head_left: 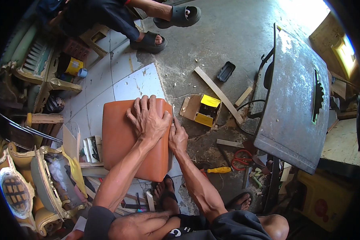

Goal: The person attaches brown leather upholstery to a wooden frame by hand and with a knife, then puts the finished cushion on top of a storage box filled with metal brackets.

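Note:
An orange-brown padded cushion (120, 132) stands in front of me on the tiled floor. My left hand (148, 120) lies on its top near the right side, fingers spread and pressing on the padded surface. My right hand (178, 138) is low along the cushion's right side, fingers curled at the edge; whatever it holds there is hidden. Right of that hand lie an open yellow box (208, 104) on cardboard, a yellow-handled screwdriver (218, 170) and red-handled scissors (240, 158).
A metal table saw (286, 104) with exposed blade stands at right. Wood strips (216, 92) and a black plastic tray (226, 71) lie on the floor. Gilded furniture frames (18, 188) crowd the left. Another person's sandaled foot (152, 40) is at the top.

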Tool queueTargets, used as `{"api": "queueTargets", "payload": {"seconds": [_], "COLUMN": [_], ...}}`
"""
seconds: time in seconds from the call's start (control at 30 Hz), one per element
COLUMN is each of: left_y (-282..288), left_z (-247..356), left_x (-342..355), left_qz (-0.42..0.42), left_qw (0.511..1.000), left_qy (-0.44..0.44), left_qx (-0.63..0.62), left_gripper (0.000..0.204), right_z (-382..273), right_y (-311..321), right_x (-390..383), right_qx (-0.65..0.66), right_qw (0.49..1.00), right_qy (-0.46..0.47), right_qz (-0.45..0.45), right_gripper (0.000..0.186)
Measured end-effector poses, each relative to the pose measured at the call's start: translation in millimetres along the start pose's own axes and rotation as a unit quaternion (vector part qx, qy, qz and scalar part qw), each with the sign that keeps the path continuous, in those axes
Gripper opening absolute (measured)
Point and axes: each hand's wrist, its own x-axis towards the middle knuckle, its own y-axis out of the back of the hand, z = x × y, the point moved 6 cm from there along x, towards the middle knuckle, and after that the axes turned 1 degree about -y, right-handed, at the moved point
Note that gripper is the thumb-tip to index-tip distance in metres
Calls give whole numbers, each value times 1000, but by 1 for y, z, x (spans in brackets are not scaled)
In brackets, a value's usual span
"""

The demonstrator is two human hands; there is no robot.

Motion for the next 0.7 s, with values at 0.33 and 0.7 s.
{"api": "queueTargets", "payload": {"seconds": [0.33, 0.7], "left_y": [0, -3], "left_z": [1, -3], "left_x": [0, 3], "left_qz": [-10, -4], "left_qw": [1000, 1000], "left_qy": [-3, 9], "left_qx": [8, 17], "left_gripper": [71, 70], "right_z": [-6, -11], "right_y": [3, 10], "right_x": [12, 34], "right_qx": [-27, -44], "right_qw": [997, 995], "right_qy": [-48, -51], "right_qz": [-51, -73], "right_gripper": [40, 36]}}
